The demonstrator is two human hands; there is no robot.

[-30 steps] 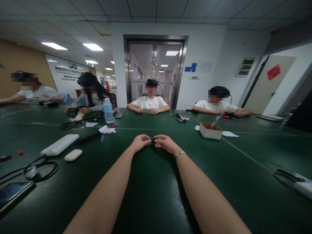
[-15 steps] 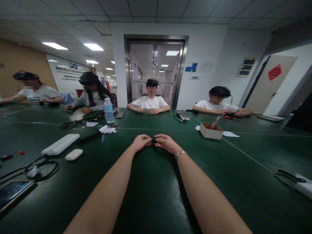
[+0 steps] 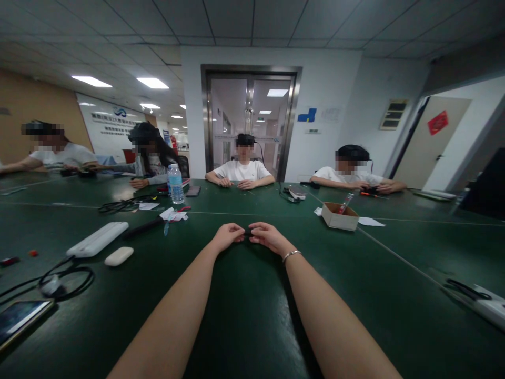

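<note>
A small black object sits between my two hands over the dark green table, too small to identify. My left hand pinches its left end with the fingertips. From the other side my right hand, with a silver bracelet at the wrist, closes its fingers on the right end. Both hands are close together near the middle of the view, low over the tabletop.
To the left lie a white power bank, a white case, a phone and cables. A water bottle stands farther back. An open box is at the right. Several people sit across the table.
The view has tilted slightly, so the scene sits lower. My hands keep nearly the same pose. At the far left, a person's arm now reaches toward the neighbouring person.
</note>
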